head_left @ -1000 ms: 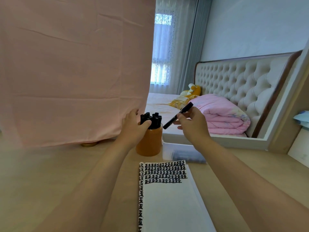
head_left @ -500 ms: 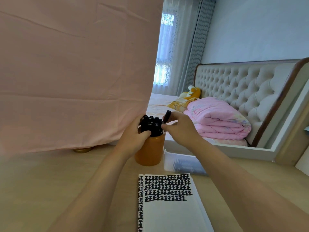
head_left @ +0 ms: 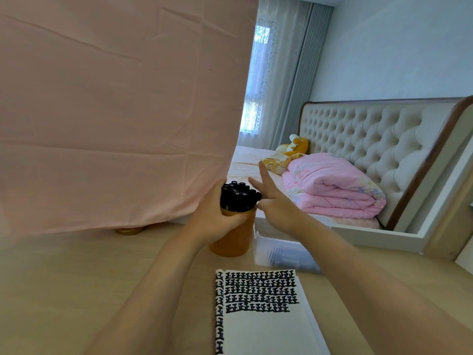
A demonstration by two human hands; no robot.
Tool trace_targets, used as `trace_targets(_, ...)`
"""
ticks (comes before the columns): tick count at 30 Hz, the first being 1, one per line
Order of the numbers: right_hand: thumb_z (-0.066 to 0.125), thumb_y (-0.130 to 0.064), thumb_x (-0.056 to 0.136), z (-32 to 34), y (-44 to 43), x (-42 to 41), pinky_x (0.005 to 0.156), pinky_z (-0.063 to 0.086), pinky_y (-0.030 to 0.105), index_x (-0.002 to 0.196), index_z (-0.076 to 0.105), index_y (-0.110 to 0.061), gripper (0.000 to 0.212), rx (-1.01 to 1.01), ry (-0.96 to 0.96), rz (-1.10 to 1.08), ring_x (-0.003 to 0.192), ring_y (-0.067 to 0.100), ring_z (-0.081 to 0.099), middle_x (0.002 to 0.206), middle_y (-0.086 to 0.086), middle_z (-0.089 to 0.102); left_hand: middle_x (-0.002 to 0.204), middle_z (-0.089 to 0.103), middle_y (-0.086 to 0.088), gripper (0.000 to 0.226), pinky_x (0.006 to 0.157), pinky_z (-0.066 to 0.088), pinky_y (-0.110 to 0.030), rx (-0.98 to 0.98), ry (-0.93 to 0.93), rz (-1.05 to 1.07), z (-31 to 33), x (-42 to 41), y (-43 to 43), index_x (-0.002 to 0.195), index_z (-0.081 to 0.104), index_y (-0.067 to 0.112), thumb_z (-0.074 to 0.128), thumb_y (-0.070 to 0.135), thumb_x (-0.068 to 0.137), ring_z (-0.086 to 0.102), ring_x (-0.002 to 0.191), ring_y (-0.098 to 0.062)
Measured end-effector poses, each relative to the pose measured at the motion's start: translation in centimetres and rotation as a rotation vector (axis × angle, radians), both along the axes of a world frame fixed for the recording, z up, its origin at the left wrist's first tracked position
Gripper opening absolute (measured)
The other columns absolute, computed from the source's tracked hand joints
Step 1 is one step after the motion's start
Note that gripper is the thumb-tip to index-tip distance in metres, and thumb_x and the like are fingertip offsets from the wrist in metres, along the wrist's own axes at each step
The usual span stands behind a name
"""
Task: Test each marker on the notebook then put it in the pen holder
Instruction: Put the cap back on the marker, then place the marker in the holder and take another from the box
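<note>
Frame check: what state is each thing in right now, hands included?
Pen holder: upright, packed with markers.
Markers: all standing in the pen holder.
Notebook: open, flat, top rows inked black.
Clear box: beside the pen holder, contents blurred.
Left hand: grips the pen holder.
Right hand: fingers straight, holding nothing.

Wide open over the left half of the desk (head_left: 76,278), up to the pink cloth (head_left: 115,111) hanging along the far edge. Blocked mid-desk by the pen holder (head_left: 235,242) (packed to the rim with markers (head_left: 238,197), gripped by the left hand (head_left: 217,219)) and the clear box (head_left: 279,252) just right of it. Hemmed at the near edge by the notebook (head_left: 263,329).
</note>
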State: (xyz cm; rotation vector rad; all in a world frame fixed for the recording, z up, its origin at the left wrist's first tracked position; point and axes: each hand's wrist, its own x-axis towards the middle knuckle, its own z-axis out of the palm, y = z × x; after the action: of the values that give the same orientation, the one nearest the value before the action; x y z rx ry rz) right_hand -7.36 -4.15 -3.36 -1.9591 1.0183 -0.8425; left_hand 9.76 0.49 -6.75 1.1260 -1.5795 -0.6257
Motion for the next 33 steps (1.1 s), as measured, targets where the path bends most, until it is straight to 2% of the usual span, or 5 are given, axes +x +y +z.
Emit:
trace_targets(8, 0.055, -0.003, 0.092, 0.4, -0.2, -5.6, 0.096, 0.05, 0.028, 0.11, 0.073, -0.022, 0.032, -0.172, 0.609, -0.206, 0.101, 0.012, 0.063, 0.11, -0.004, 0.071, 0.13, 0.049, 0.018, 0.071, 0.089, 0.041, -0.024, 0.053, -0.021, 0.026, -0.4, 0.1, -0.2, 0.128, 0.035, 0.045, 0.082, 0.033, 0.076, 0.049, 0.121, -0.009)
trace_targets(13, 0.065, -0.02, 0.094, 0.2, 0.0, -6.1, 0.082, 0.044, 0.014, 0.11, 0.076, -0.023, 0.021, -0.076, 0.904, -0.129, 0.099, 0.006, 0.062, 0.112, -0.012, 0.071, 0.139, 0.034, 0.005, 0.087, 0.101, 0.03, -0.027, -0.177, -0.264, 0.31, 0.2, -0.4, 0.5, 0.143, 0.033, 0.027, 0.081, 0.041, 0.072, 0.03, 0.129, -0.012)
trace_targets(21, 0.061, -0.026, 0.094, -0.4, -2.3, -5.9, 0.075, 0.05, 0.027, 0.098, 0.075, -0.035, 0.017, -0.015, 1.228, -0.108, 0.096, 0.016, 0.061, 0.101, -0.008, 0.066, 0.098, 0.057, 0.016, 0.014, 0.078, 0.05, -0.026, -0.478, -0.528, 0.041, 2.2, -5.2, 3.2, 0.103, 0.068, 0.029, 0.066, 0.025, 0.089, 0.051, 0.086, 0.0)
trace_targets(25, 0.059, -0.024, 0.096, -0.7, -2.6, -6.6, 0.07, 0.044, 0.027, 0.068, 0.061, -0.034, 0.029, -0.032, 1.223, -0.13, 0.074, 0.01, 0.052, 0.079, -0.012, 0.056, 0.11, 0.065, 0.012, 0.023, 0.075, 0.05, -0.021, -0.457, -0.745, -0.014, -0.2, -6.3, 3.0, 0.115, 0.069, 0.035, 0.063, 0.027, 0.094, 0.056, 0.095, -0.005)
trace_targets(33, 0.055, -0.026, 0.097, -0.5, -1.8, -8.0, 0.073, 0.047, 0.029, 0.103, 0.062, -0.038, 0.015, -0.063, 0.832, -0.141, 0.089, 0.017, 0.059, 0.098, -0.004, 0.063, 0.117, 0.065, 0.013, 0.028, 0.075, 0.043, -0.015, -0.395, -0.733, 0.001, -1.6, -6.4, 2.3, 0.121, 0.067, 0.037, 0.063, 0.027, 0.095, 0.055, 0.099, -0.005)
